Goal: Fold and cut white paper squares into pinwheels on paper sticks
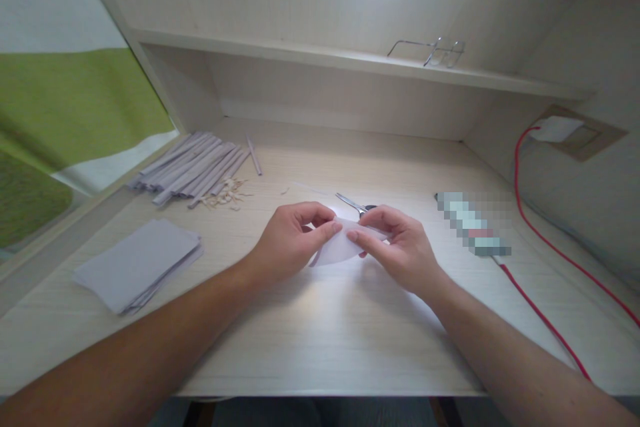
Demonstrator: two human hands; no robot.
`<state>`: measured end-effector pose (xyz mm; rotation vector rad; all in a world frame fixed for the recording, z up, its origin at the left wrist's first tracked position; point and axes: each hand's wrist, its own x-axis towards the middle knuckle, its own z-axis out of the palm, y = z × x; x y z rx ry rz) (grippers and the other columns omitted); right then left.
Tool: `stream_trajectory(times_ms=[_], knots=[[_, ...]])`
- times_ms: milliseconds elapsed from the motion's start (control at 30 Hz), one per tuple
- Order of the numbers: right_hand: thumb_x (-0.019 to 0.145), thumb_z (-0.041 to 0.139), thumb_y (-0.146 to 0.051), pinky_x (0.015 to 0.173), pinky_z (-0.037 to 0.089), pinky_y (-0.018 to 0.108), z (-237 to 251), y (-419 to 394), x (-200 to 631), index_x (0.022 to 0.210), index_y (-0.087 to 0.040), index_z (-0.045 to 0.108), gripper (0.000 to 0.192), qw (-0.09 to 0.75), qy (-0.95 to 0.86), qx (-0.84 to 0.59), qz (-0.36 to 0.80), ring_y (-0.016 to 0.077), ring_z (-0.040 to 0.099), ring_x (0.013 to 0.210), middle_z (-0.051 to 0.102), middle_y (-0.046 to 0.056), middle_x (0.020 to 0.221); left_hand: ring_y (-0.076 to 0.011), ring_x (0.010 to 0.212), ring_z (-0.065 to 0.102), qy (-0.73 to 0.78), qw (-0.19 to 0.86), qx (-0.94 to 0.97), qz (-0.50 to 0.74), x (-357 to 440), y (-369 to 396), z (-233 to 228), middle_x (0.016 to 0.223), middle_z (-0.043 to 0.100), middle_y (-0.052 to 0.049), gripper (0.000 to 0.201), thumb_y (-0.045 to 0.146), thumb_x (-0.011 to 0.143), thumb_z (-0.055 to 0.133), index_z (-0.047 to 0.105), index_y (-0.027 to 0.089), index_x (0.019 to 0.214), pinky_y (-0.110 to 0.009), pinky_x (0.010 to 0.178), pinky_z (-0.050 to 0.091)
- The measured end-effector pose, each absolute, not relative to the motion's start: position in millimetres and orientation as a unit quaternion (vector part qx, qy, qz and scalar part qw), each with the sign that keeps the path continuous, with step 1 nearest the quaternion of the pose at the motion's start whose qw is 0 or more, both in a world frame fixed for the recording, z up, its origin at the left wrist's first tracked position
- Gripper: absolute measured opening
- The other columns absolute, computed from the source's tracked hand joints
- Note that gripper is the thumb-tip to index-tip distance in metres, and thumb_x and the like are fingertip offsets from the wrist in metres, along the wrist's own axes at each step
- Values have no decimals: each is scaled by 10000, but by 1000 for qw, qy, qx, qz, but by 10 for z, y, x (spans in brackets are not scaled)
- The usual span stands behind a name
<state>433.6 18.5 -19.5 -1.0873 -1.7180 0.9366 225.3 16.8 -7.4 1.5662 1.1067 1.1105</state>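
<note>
At mid-surface [320, 320], one paper sheet [336, 250] is pinched between left hand [293, 240] and right hand [400, 247], held just above the wood. Counted: one flat paper stack [137, 263], one bundle of rolled strips [193, 167], one scissors [353, 204] touching behind the hands. Front edge stays open.
</note>
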Motion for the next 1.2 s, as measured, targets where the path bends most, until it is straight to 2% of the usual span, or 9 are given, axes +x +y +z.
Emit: stream_trajectory(times_ms=[67,133,167,267,367,800,1067,1200], knots=[[813,844,-382,589,539,300,-195,214,4347,1070,-214,663,357,452,-645,-427,445,188,710,629,753,17,780,-137,685,595,441,440,628,466,2252,180,-76,741,701,-21,171,302,840,736,752,147,768,-241,626,449],[784,870,-385,622,567,322,-190,252,4370,1173,-210,652,479,447,-613,-423,495,206,734,644,771,30,781,-130,683,582,438,436,619,485,2249,197,-79,728,687,-10,170,301,833,748,745,151,755,-233,625,444],[772,880,-391,634,572,324,-186,272,4383,1157,-198,675,477,442,-602,-425,512,205,738,647,774,38,776,-128,684,579,438,433,615,491,2247,206,-83,726,683,-8,168,302,830,753,744,152,755,-231,625,442],[746,894,-410,655,575,303,-174,319,4416,930,-166,754,337,429,-581,-431,541,177,726,642,768,50,756,-130,686,580,438,425,608,507,2239,226,-98,736,687,-9,160,305,834,759,746,158,772,-234,620,436],[736,902,-405,663,577,283,-164,340,4421,794,-164,765,283,438,-571,-435,542,154,709,634,753,39,711,-132,683,585,434,423,600,521,2236,233,-115,746,696,-10,150,303,828,769,743,163,781,-238,611,435],[758,886,-414,659,592,303,-72,374,4499,785,-165,764,279,455,-598,-442,489,180,734,644,773,61,704,-138,703,599,451,400,591,536,2210,262,-134,782,697,-19,138,292,832,763,739,160,802,-253,645,446],[827,837,-403,688,567,310,-26,365,4543,765,-161,739,268,438,-627,-417,491,168,709,653,762,57,699,-123,664,561,432,450,580,524,2212,259,-119,732,655,0,169,313,835,749,709,152,800,-241,618,422],[814,854,-379,685,574,296,-69,412,4572,791,-168,748,237,466,-594,-422,503,156,701,637,749,37,687,-121,648,554,396,481,606,494,2209,252,-102,695,629,9,179,313,839,737,694,157,763,-237,622,434]])
